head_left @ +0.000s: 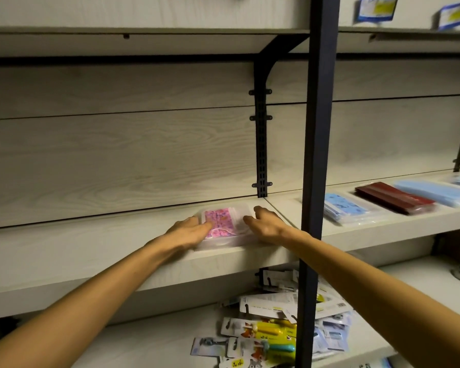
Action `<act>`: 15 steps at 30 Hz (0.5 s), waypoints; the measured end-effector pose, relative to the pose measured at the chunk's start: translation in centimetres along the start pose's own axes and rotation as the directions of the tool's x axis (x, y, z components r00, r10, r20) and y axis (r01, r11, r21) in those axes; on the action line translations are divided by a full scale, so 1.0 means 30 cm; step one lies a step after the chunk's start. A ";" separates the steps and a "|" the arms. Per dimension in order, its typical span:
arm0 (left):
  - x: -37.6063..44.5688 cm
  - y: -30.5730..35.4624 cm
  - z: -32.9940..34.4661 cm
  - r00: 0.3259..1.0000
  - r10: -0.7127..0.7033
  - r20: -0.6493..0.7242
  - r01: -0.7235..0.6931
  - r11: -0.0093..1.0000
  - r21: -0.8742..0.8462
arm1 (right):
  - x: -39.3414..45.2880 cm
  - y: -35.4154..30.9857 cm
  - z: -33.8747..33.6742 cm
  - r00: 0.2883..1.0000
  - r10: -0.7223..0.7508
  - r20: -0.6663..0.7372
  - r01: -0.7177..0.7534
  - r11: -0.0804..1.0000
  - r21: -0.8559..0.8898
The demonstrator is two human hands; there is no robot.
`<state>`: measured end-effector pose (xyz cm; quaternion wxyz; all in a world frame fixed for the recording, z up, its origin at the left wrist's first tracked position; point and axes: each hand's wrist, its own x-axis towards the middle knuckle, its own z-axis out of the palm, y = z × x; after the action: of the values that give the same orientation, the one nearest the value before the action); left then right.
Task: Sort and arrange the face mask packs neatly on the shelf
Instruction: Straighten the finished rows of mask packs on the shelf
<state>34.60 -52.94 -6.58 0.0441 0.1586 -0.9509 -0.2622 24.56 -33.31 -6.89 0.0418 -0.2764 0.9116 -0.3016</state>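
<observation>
Two hands frame a pink patterned mask pack (223,224) lying on the shelf (90,251): left hand (189,231) lies flat, fingers straight on its left edge; right hand (266,224) rests loosely curled at its right edge; farther right, blue mask packs (343,208) and a dark red pack (393,197) lie in a row

On the lower shelf board (149,341) you see a loose heap of carded packets (271,330), some with cartoon foxes. A dark metal upright (316,155) stands in front. Two blue-framed labels (377,7) hang at top right.
</observation>
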 end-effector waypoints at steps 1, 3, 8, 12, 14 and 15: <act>-0.018 0.011 0.002 0.999 0.032 -0.035 -0.028 0.993 0.114 | -0.032 0.008 0.000 1.000 -0.028 -0.006 0.028 1.000 -0.008; -0.065 0.033 0.018 0.978 0.160 -0.135 -0.123 0.961 0.247 | -0.116 0.030 -0.002 0.990 -0.138 -0.037 0.138 0.990 -0.005; -0.211 0.098 0.118 0.762 0.535 -0.365 -0.439 0.841 0.317 | -0.379 0.146 -0.042 0.907 -0.372 -0.199 0.389 0.920 0.051; -0.308 0.220 0.245 0.698 0.655 -0.289 -0.627 0.754 0.196 | -0.525 0.268 -0.141 0.882 -0.305 -0.360 0.359 0.929 0.092; -0.331 0.295 0.305 0.622 0.750 -0.225 -0.718 0.661 0.218 | -0.546 0.331 -0.196 0.877 -0.248 -0.412 0.300 0.952 0.065; -0.337 0.335 0.332 0.578 0.794 -0.188 -0.756 0.608 0.243 | -0.547 0.364 -0.223 0.875 -0.217 -0.433 0.258 0.965 0.038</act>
<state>39.69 -36.66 -9.99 0.2757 -0.2357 -0.9233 -0.1258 31.56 -13.84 -9.20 -0.1819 -0.3114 0.8426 -0.4001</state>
